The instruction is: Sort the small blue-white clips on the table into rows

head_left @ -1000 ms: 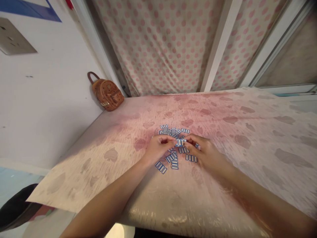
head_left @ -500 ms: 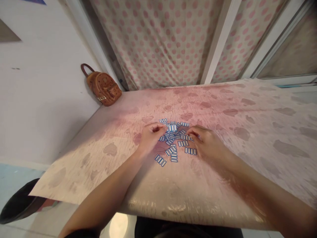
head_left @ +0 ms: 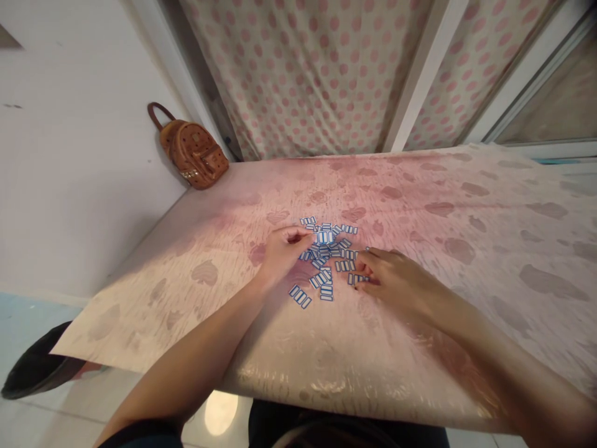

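On the table, a loose heap of small white slotted pieces with blue outlines [head_left: 325, 251] lies between my two hands. Pinched between the thumb and fingers of my left hand [head_left: 285, 252] is one such blue-and-white piece [head_left: 324, 237], raised over the heap's far side. My right hand [head_left: 389, 270] is low at the heap's right edge, thumb and fingertips apart around the end of a flat piece [head_left: 357, 279]; whether they touch it I cannot tell. Several pieces, such as the one at the front left [head_left: 300, 297], lie scattered toward me.
A patterned pink and cream cloth [head_left: 205, 274] covers the table. A brown backpack-shaped bag [head_left: 198, 155] leans at the back left corner by the white wall. Behind the table hangs a dotted curtain [head_left: 317, 74]. A dark round object [head_left: 40, 364] stands below the table's left edge.
My right hand has shifted slightly toward me to the piece at the heap's right edge, and its fingers have spread. My left hand still holds its piece. The view has tilted slightly.
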`<state>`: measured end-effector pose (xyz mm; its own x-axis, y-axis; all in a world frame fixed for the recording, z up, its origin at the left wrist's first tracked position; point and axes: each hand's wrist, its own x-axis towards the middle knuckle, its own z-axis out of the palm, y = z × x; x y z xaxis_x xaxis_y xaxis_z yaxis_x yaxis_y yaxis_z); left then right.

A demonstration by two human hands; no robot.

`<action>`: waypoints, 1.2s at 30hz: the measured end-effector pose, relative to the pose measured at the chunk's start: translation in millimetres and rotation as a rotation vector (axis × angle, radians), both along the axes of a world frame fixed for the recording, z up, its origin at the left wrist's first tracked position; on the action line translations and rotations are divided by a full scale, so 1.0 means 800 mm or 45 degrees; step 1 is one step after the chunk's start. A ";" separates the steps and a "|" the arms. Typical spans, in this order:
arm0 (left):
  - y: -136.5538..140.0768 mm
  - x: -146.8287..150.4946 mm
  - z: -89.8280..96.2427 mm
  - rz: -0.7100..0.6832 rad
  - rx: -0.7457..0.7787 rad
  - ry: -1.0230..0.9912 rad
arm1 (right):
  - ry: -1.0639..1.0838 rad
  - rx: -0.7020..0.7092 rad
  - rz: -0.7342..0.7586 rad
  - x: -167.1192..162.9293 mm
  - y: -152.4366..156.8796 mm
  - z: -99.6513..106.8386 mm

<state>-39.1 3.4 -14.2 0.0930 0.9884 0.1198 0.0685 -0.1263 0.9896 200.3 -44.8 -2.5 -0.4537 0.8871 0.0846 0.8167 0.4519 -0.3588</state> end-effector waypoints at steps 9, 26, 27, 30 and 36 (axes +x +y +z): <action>-0.001 0.002 -0.002 -0.035 0.003 0.010 | 0.034 -0.134 0.030 -0.010 -0.010 0.017; -0.027 0.021 0.003 -0.158 0.033 0.197 | 0.583 -0.025 -0.213 -0.024 -0.009 0.016; -0.029 0.022 0.005 -0.170 0.050 0.209 | 0.566 -0.008 -0.216 -0.025 -0.009 0.016; -0.030 0.024 0.006 -0.213 0.074 0.203 | 0.516 0.017 -0.211 -0.026 -0.007 0.015; -0.031 0.026 0.006 -0.273 0.141 0.242 | 0.438 0.026 -0.235 -0.025 -0.007 0.013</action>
